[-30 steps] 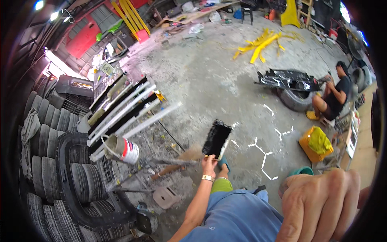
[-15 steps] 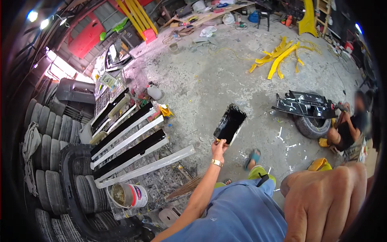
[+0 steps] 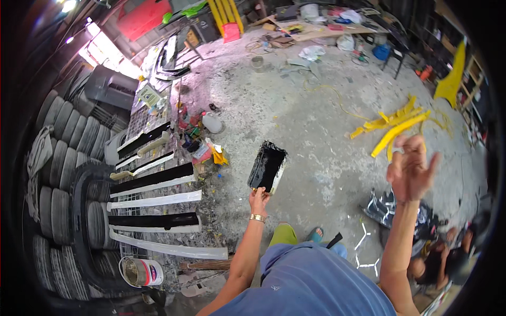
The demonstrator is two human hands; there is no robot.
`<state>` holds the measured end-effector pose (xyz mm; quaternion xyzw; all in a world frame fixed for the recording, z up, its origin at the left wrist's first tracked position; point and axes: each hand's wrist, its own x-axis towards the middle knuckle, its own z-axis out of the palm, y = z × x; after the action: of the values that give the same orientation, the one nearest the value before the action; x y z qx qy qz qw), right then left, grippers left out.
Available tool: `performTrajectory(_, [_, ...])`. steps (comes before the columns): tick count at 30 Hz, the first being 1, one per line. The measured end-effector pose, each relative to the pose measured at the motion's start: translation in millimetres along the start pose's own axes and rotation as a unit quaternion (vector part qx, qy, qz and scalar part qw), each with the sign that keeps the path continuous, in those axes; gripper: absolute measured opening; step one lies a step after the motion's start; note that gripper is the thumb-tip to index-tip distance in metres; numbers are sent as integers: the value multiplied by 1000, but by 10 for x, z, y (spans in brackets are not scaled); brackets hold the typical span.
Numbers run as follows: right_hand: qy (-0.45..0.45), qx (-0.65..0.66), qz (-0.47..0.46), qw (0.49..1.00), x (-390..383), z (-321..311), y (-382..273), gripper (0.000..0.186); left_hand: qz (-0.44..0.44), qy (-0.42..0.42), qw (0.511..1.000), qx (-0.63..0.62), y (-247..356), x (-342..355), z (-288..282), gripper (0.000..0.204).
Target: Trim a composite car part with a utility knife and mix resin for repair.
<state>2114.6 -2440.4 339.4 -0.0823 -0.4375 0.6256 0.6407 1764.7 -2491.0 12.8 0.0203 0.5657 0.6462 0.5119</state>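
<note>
My left hand (image 3: 259, 200), with a gold-coloured bracelet at its wrist, pinches the near end of a rectangular paint tray (image 3: 269, 167). Black, wet-looking paint coats the tray's inside, and its pale outer edge shows on the right. Out to the right my right hand (image 3: 411, 171) is raised over the floor, its thumb held apart and its fingers loosely bent. I see nothing in it. To the left of the tray, long strips lie side by side on a wire-mesh rack; one black-topped strip (image 3: 158, 221) rests beside a pale strip (image 3: 171, 246).
A bucket (image 3: 141, 272) stands at the rack's near end, with stacked tyres (image 3: 68, 167) further left. A whitish jug (image 3: 212, 122) is beyond the rack. Yellow parts (image 3: 395, 126) lie on the concrete floor at right. A person (image 3: 443, 263) sits at lower right by a black part.
My right hand has gone from a closed, near position at lower right to an outstretched one with fingers loosened. The view has turned right; my left hand still holds the tray.
</note>
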Motion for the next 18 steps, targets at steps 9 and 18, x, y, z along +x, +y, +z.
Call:
performTrajectory(9, [230, -300, 378, 845, 599, -2638, 2179, 26, 16, 52, 998, -18, 564, 1464, 719, 22])
performTrajectory(18, [236, -370, 680, 587, 64, -3938, 3094, 17, 121, 184, 975, 25, 1280, 3296, 960, 23])
